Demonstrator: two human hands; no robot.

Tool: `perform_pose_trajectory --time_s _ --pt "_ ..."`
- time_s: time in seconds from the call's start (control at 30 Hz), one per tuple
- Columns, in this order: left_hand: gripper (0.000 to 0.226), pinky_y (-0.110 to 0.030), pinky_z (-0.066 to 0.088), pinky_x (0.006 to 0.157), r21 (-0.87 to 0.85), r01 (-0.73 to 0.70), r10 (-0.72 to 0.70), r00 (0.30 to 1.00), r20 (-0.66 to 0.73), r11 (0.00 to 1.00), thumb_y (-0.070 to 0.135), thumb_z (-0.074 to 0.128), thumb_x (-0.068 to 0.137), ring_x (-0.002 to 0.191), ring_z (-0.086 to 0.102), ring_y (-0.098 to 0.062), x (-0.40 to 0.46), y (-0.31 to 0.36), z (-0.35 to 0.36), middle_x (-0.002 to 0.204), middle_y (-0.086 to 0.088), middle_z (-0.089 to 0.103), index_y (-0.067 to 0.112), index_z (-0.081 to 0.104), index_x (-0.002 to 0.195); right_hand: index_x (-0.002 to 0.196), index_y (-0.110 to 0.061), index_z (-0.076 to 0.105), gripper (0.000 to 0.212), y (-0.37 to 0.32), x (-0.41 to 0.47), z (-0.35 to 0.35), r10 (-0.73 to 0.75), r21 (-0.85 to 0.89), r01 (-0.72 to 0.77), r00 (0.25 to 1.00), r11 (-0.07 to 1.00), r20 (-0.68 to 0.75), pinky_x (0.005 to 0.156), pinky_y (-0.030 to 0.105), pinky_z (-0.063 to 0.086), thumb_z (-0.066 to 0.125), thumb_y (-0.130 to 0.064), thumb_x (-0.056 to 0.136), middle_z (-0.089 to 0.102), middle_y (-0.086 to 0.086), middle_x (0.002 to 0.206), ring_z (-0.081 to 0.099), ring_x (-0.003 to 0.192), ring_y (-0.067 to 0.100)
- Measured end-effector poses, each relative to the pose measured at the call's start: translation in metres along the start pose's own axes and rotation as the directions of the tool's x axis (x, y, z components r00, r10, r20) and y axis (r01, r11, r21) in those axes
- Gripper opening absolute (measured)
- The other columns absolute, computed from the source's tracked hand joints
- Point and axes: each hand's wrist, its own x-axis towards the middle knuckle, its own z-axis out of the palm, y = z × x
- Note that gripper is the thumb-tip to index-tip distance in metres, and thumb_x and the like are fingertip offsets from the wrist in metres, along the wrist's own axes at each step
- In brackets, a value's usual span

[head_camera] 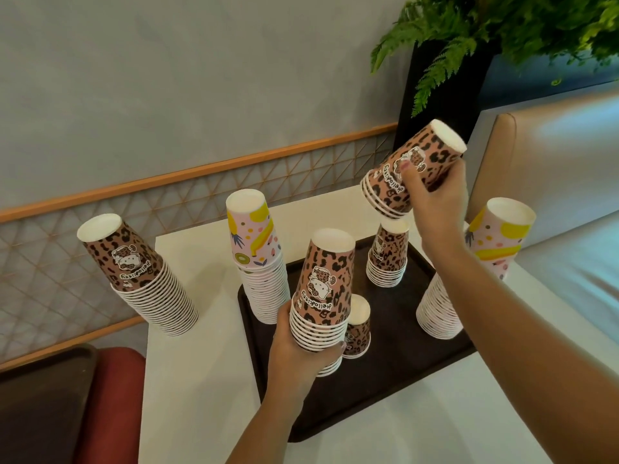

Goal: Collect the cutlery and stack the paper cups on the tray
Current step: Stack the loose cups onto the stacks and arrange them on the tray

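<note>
fern (502,31) cropped, tray (395,373) partly hidden

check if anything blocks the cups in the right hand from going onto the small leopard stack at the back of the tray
Nothing visible does. The right hand holds its cups tilted in the air just above the small leopard stack.

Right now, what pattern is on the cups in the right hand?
Brown-and-black leopard print with a cartoon cat, on the small cup stack in the right hand; head view.

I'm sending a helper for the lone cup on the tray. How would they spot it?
Find the dark tray on the white table. The single leopard-print cup stands upside down near its middle, beside the left hand. Every other cup there belongs to a stack.
</note>
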Motion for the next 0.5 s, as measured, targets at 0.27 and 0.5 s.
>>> perform_pose_trajectory --time_s 0.27,0.5 --pt "0.08 -0.003 0.048 0.073 0.009 -0.037 0.037 0.999 0.017 0.999 0.005 0.087 0.055 0.103 0.054 0.003 0.01 -0.007 0.001 0.112 0.024 0.052 0.042 0.042 0.109 0.134 -0.006 0.037 0.066 0.074 0.009 0.01 0.013 -0.307 -0.006 1.0 0.952 0.019 0.101 0.032 0.039 0.069 -0.028 0.081 0.049 0.011 0.133 0.045 0.125 0.023" --pt "0.083 -0.008 0.049 0.077 0.014 -0.043 0.043 0.999 0.013 0.999 0.007 0.088 0.054 0.107 0.053 0.001 0.011 -0.007 -0.001 0.115 0.023 0.053 0.043 0.041 0.112 0.142 -0.012 0.03 0.076 0.078 -0.011 0.007 0.006 -0.334 0.01 0.999 0.942 0.046 0.105 0.02 0.029 0.069 -0.035 0.08 0.037 0.006 0.146 0.034 0.135 0.019"
